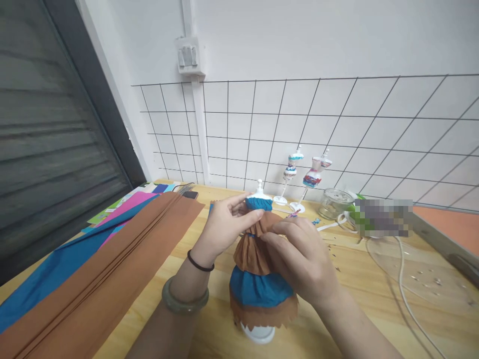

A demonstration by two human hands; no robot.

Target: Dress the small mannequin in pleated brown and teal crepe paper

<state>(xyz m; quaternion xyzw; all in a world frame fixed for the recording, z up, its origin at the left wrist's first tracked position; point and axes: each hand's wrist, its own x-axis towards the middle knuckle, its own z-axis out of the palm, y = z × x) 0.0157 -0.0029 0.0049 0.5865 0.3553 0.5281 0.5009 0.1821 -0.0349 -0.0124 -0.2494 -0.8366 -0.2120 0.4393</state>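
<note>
A small white dress form (260, 190) stands upright before me, wearing a tiered blue and brown dress (258, 289) of thin, crinkled crepe paper with a jagged hem. My left hand (228, 222) wraps round its upper body from the left, thumb across the bodice below the blue chest band (259, 203). At the waist, my right hand (299, 249) pinches brown crepe paper (264, 224) between thumb and fingers, covering the dress's right side. The form's round white base (259, 334) shows under the hem. A dark band and a bangle circle my left wrist.
Long brown (123, 259) and blue (56, 269) sheets lie along the left of the wooden table. Behind stand two more small dress forms (290, 172) and a glass jar (335, 203). A white cable (402, 279) runs down the right, beside a pixelated patch. Paper scraps lie near the jar.
</note>
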